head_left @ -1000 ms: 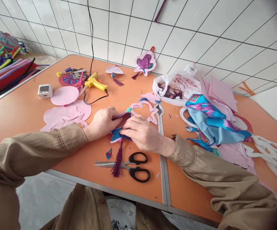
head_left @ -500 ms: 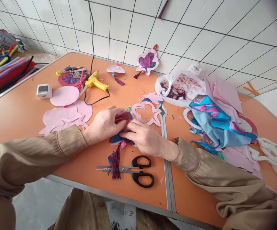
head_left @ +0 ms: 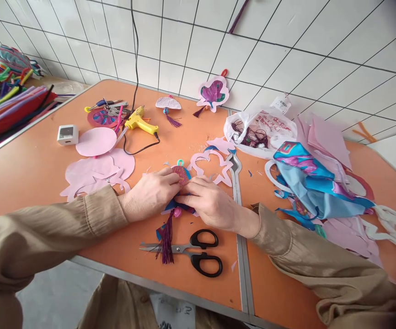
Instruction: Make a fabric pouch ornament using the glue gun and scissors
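So, the little ornament [head_left: 181, 174] is found pretty much dead centre of the frame, laid flat on the orange desk [head_left: 29, 178] and pinned from both sides. The left hand [head_left: 150, 195] is set in from the left, its grip closed down on the reddish disc, fingertips pressed onto the left edge. The right hand [head_left: 213, 205] is set in from the right, its grip likewise closed on the ornament, lower down where a bit of blue backing shows. Neither hand can really be called nearer, since both are touching it. The long axis is run up and down the frame: a small teal loop [head_left: 180, 162] at the far end, and a purple tassel [head_left: 167, 237] trailed toward the bottom edge. The tassel's tip is draped across the blades of the black-handled scissors [head_left: 193, 253], just below the hands. A pink outline cutout [head_left: 213, 165] is left just to the upper right of the ornament. Pink paper shapes [head_left: 95, 171] are spread at the left, and a yellow glue gun [head_left: 139, 122] is parked above them. A heap of blue fabric [head_left: 307, 180] is piled at the right.
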Motion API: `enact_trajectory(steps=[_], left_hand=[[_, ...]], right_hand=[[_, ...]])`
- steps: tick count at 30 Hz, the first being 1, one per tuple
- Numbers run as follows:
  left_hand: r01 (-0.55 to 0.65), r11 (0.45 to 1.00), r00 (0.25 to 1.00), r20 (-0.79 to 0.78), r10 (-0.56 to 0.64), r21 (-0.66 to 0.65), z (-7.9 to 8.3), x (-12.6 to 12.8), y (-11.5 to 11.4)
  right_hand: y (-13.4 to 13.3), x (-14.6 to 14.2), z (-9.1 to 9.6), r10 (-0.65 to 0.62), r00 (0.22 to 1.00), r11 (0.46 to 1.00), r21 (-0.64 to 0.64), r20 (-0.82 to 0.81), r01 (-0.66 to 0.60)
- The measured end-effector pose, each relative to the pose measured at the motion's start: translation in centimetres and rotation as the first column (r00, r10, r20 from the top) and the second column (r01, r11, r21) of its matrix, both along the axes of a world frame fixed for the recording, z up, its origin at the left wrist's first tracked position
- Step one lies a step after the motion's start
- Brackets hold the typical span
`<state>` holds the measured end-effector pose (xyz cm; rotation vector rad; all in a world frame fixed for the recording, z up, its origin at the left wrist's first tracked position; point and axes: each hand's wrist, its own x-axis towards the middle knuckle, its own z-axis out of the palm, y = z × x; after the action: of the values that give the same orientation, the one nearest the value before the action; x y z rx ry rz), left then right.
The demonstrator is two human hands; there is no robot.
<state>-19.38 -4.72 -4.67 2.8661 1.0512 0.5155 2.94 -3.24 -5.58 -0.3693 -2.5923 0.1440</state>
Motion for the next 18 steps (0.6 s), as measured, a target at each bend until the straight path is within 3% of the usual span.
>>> enact_trajectory(steps=[3, 6, 10, 13, 15, 18], left_hand=[[0.016, 0.998, 0.999, -0.046, -0.014, 0.055, -0.1, 0.0, -0.2], [0.005, 0.995, 0.996, -0.087, 0.003, 0.096, 0.0, 0.1, -0.4], [0.016, 0.994, 0.987, -0.161, 0.002, 0.11, 0.1, 0.4, -0.5], [0.021, 0.994, 0.983, -0.183, 0.0, 0.109, 0.2, 0.5, -0.6], [0.025, 0.993, 0.98, -0.199, -0.002, 0.116, 0.3, 0.6, -0.6], [0.034, 0.989, 0.975, -0.221, -0.002, 0.144, 0.3, 0.6, -0.5]], right_hand=[[0.8, 0.3, 2.1, -0.022, 0.995, 1.0, -0.004, -0.098, 0.022], [3.3, -0.2, 5.1, -0.098, 0.982, 0.995, -0.018, -0.158, 0.097], [8.7, -4.4, 7.8, -0.152, 0.981, 0.982, -0.129, -0.121, 0.136], [12.5, -9.4, 7.8, -0.279, 0.96, 0.92, -0.279, 0.031, 0.276], [14.3, -12.6, 7.1, -0.405, 0.899, 0.855, -0.277, 0.168, 0.437], [16.0, -15.6, 5.7, -0.469, 0.838, 0.803, -0.261, 0.279, 0.536]])
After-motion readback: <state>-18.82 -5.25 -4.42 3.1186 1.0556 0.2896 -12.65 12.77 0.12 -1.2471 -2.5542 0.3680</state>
